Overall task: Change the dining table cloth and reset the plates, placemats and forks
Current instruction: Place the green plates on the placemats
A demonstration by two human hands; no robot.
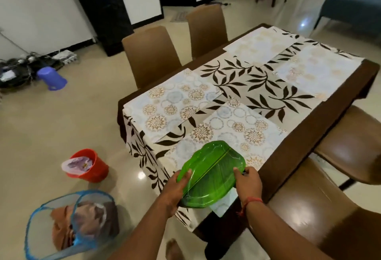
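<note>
A green leaf-shaped plate [210, 175], possibly a small stack, hangs over the near corner of the table. My left hand [177, 189] grips its left edge and my right hand [247, 183] grips its right edge. Under it lies a pale floral placemat [233, 134]. Three more placemats lie on the table: near left [171, 103], far left [259, 45], far right [313, 70]. The cloth [247, 80] is cream with dark leaf prints and drapes over the near end. No forks are in view.
Brown chairs stand on the far side [150, 53], [206, 26] and on the near right [321, 214], [354, 142]. On the floor at left are a red bucket [90, 167], a blue mesh hamper [70, 224] with brown cloth, and a purple stool [51, 78].
</note>
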